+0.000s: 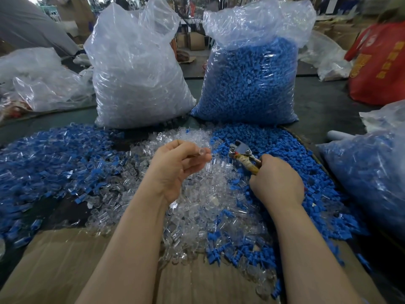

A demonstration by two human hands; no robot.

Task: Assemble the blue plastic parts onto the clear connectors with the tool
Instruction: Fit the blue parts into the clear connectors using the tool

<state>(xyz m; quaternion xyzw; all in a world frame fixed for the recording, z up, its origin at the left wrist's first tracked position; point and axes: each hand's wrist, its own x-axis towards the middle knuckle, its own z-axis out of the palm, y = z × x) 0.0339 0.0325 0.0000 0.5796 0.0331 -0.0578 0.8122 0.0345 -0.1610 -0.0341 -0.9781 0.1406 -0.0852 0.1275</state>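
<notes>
My left hand point(175, 167) pinches a small clear connector point(202, 152) between thumb and fingertips, raised over a heap of clear connectors point(197, 207) in the middle of the table. My right hand point(277, 181) grips the taped handles of a plier-like metal tool point(242, 153), whose jaws point left and lie low over the loose blue parts point(291, 154) on the right. The jaws sit a short way right of the held connector. I cannot tell whether a blue part is in the jaws.
A mixed pile of blue and clear pieces point(54, 159) covers the left. Two tall plastic bags stand behind: clear connectors point(135, 80) and blue parts point(247, 84). Another bag point(372, 172) lies at right. Cardboard point(65, 264) lines the near edge. A person in red point(379, 64) sits far right.
</notes>
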